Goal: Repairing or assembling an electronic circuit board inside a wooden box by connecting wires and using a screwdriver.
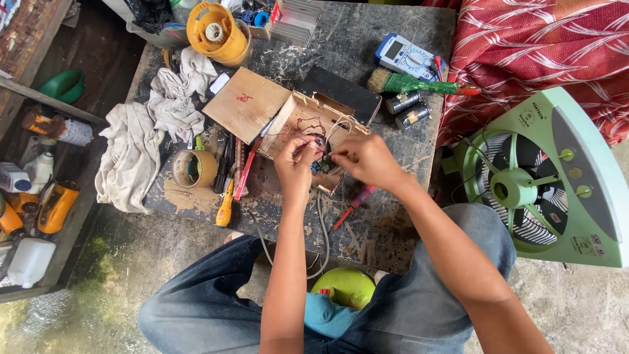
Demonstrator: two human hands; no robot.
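The open wooden box (313, 131) sits mid-tabletop (393, 216), its lid (246, 103) swung left and thin wires (308, 124) and a small circuit board (325, 165) exposed inside. Both the left hand (295, 165) and the right hand (364, 159) pinch at those wires, fingers closed tight; by my judgement the wiring is mid-way, the box not yet closed. The scarred dark tabletop carries rags (147, 137), a tape roll (194, 168), screwdrivers (226, 196) and a multimeter (407, 58); a green fan (544, 183) stands on the concrete floor to the right.
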